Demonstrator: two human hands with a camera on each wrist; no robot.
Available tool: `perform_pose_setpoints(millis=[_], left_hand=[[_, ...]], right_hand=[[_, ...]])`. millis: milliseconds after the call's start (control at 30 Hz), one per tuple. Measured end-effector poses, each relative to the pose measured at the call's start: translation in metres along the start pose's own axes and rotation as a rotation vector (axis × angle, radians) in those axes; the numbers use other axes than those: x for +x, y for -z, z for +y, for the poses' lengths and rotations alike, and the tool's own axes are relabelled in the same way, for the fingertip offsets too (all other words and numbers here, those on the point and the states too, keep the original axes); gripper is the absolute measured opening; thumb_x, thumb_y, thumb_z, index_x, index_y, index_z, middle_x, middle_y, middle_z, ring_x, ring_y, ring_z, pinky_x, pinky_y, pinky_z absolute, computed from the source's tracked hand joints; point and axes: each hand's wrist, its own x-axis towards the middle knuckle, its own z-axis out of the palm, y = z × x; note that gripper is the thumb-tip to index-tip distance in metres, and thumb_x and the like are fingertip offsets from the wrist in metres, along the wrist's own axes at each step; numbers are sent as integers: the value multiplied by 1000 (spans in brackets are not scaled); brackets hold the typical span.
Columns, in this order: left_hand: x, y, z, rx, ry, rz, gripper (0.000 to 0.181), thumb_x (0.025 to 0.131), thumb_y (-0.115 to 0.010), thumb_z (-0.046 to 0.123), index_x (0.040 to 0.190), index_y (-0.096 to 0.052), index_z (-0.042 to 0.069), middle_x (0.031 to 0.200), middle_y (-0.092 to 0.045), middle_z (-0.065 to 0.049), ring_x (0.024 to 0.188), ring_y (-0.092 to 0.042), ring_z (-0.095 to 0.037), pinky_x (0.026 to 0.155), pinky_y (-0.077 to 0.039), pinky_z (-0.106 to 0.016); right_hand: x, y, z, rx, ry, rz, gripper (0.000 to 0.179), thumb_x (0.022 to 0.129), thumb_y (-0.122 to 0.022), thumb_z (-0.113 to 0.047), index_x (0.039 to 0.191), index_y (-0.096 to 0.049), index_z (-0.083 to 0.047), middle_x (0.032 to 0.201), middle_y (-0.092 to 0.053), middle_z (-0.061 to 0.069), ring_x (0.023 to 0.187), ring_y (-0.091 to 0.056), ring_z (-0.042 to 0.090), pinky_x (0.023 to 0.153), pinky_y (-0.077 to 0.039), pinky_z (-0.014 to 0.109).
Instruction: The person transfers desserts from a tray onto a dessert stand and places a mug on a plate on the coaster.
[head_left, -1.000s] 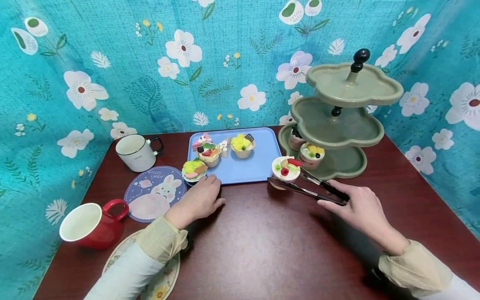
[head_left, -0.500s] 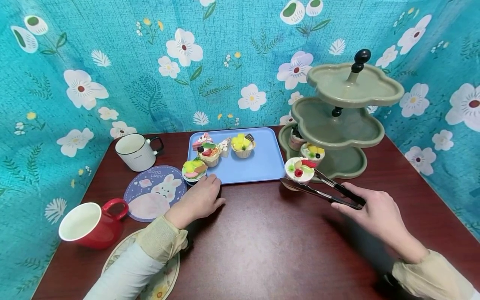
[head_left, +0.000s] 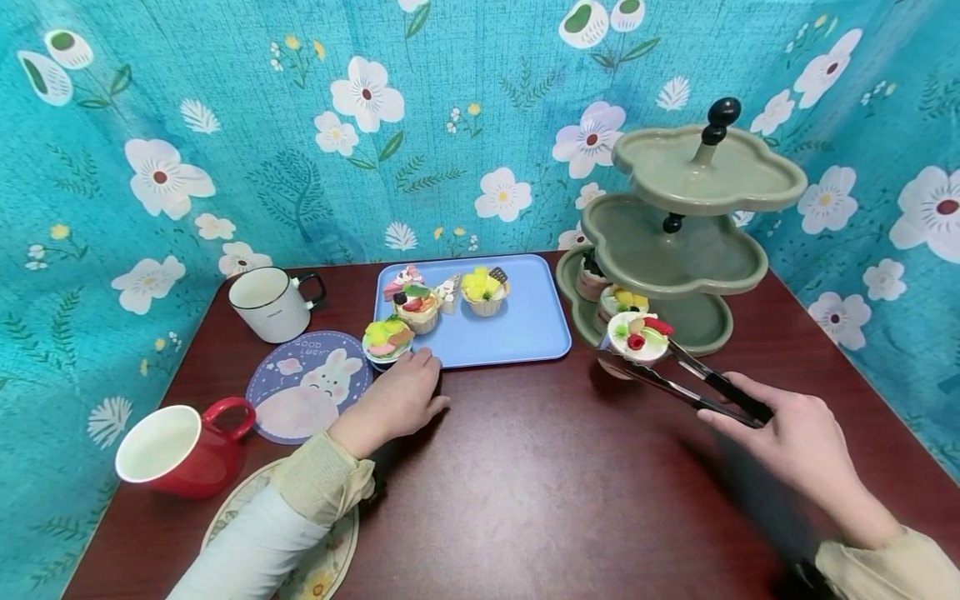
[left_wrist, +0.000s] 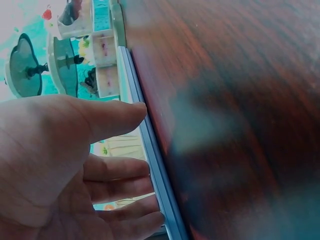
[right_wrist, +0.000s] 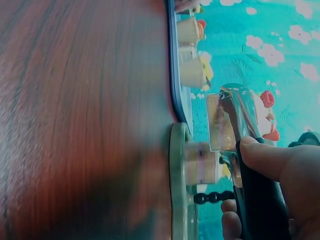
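My right hand (head_left: 806,442) grips the black handles of metal tongs (head_left: 738,396). Between their tips is a clear dessert cup (head_left: 636,346) topped with cream, raspberry, strawberry and lime; the right wrist view shows it raised off the table. It hangs just in front of the bottom tier of a green three-tier stand (head_left: 712,329), partly covering a mango-topped cup (head_left: 609,307) there. My left hand (head_left: 397,396) rests at the front left of a blue tray (head_left: 517,333), its fingertips touching the rim in the left wrist view. Beside them stands a yellow-fruit cup (head_left: 387,337).
On the tray are a fruit tart (head_left: 416,308), a mango tart (head_left: 485,296) and cake slices. A dark-topped cup (head_left: 591,279) stands on the bottom tier. At left are a white mug (head_left: 272,308), a red mug (head_left: 198,458), a rabbit mat (head_left: 300,400) and a plate (head_left: 341,550).
My right hand has moved to the right with the tongs and the dessert cup, from the tray's front right corner to the stand's bottom tier. My left hand has stayed put.
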Motion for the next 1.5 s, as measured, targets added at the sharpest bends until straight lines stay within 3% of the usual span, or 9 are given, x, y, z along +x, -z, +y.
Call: perform_pose_setpoints(millis=[433,633,933,1167,1367,1500], left_hand=[[0,2,1,8,4,-8,36,92,-70,30,105,-61,-3,100,-59,-14,97,-58,-33,91,-48,-45],[0,2,2,10,-7,26,35,90,-71,29,100,-61,-3,96,-59,-14,93,-58,-34,92,-47,-46],[0,2,3,6,-2,14,36,91,-71,30,101,-61,-3,96,-58,-13,92,-57,-33,90,-47,-45],[0,2,3,8,-4,17,36,91,-71,30,101,-61,-3,96,-58,-13,93,-57,-33,90,-47,-45],[-1,3,3,9,-5,18,36,91,-71,29,101,-61,-3,97,-59,-14,93,-57,-34,90,-47,-45],[-1,3,3,13,-9,21,35,91,-71,29,101,-61,-4,96,-59,-14,93,-57,-34,90,-47,-45]], right_hand=[[-3,10,18,-13,-101,-16,64,70,-87,-43,123,-70,-12,49,-51,-7,53,-34,5,50,-25,27],[-2,11,23,-22,-121,-16,63,71,-86,-44,122,-70,-11,56,-63,3,55,-50,21,49,-29,29],[-1,10,29,-47,-165,-16,68,72,-84,-46,125,-68,-7,64,-67,16,61,-56,35,48,-29,31],[1,10,32,-62,-197,-35,72,74,-82,-49,128,-65,-4,61,-65,16,67,-58,45,47,-32,32],[2,8,38,-65,-212,-51,73,76,-81,-50,129,-64,-4,56,-62,9,64,-57,39,48,-31,31],[3,7,41,-67,-221,-57,73,76,-80,-52,129,-64,-3,64,-66,18,62,-55,33,49,-30,30]])
